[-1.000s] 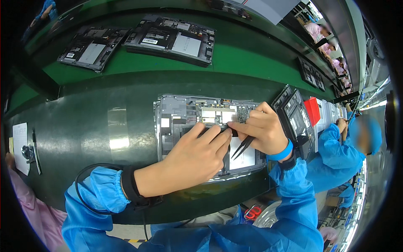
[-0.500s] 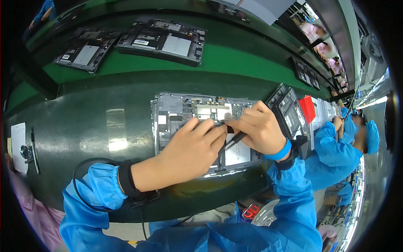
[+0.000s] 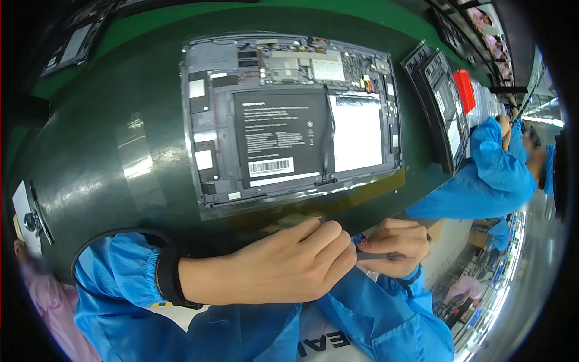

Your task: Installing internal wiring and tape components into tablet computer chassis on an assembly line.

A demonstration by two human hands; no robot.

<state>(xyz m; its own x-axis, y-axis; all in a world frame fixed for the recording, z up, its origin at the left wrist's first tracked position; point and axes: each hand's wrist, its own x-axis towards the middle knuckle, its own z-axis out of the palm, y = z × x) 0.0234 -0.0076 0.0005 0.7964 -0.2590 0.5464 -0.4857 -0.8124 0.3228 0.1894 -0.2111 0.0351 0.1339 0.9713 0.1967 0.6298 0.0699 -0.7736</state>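
An opened tablet or thin laptop (image 3: 271,78) lies on the dark green bench, its circuit board along the far side. A black battery pack (image 3: 280,133) with a white panel (image 3: 357,133) fills its middle. Both hands are off the device, close together below its near edge. My left hand (image 3: 289,262) has its fingers curled; a tiny dark tip shows by the knuckles, and what it holds is hidden. In my closed right hand (image 3: 395,244), the dark tweezers (image 3: 381,256) lie across the fingers. A small red and blue bit shows between the hands, too small to name.
More opened devices (image 3: 443,102) lean in a stack at the right, beside a red bin (image 3: 464,90). Another open device (image 3: 75,45) sits far left. A paper sheet (image 3: 25,211) and pen lie at the left edge. A blue-sleeved co-worker (image 3: 488,169) sits close on the right.
Both hands have drawn back from the device toward my body, uncovering the battery and board. The tweezers came away with the right hand. The view has tilted lower.
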